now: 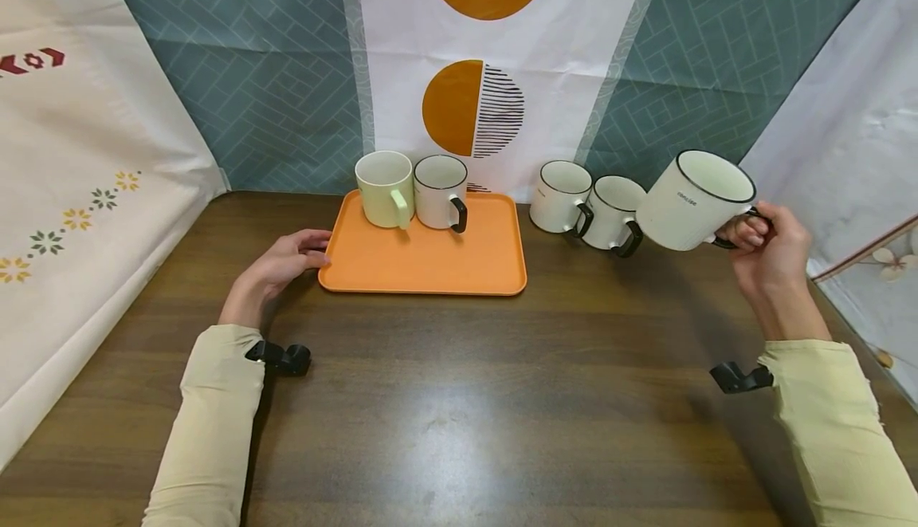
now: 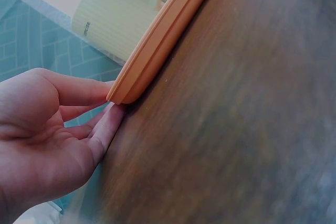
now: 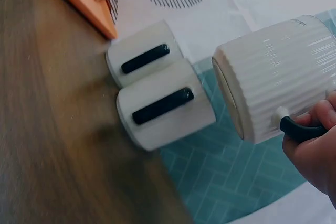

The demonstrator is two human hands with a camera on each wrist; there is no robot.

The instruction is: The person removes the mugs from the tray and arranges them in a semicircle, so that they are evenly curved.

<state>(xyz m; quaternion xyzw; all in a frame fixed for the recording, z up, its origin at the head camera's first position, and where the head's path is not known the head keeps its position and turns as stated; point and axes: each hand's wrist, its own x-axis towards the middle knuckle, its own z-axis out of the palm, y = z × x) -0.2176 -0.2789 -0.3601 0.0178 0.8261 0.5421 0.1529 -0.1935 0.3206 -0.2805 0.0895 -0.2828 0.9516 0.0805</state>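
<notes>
My right hand (image 1: 770, 252) grips the black handle of a white mug (image 1: 692, 202) with a black rim. That mug is tilted and raised above the table, as the right wrist view shows, with its base visible. My left hand (image 1: 283, 260) pinches the left edge of an orange tray (image 1: 423, 268), thumb at the rim and fingers under it in the left wrist view. On the tray a light green mug (image 1: 383, 192) and a white mug with a black handle (image 1: 434, 196) stand side by side at the back left.
Right of the tray, two more white mugs, a rear one (image 1: 559, 200) and a nearer one (image 1: 608, 212), stand close together with black handles. Patterned cloths (image 1: 251, 72) hang behind and at both sides of the brown wooden table (image 1: 459, 399).
</notes>
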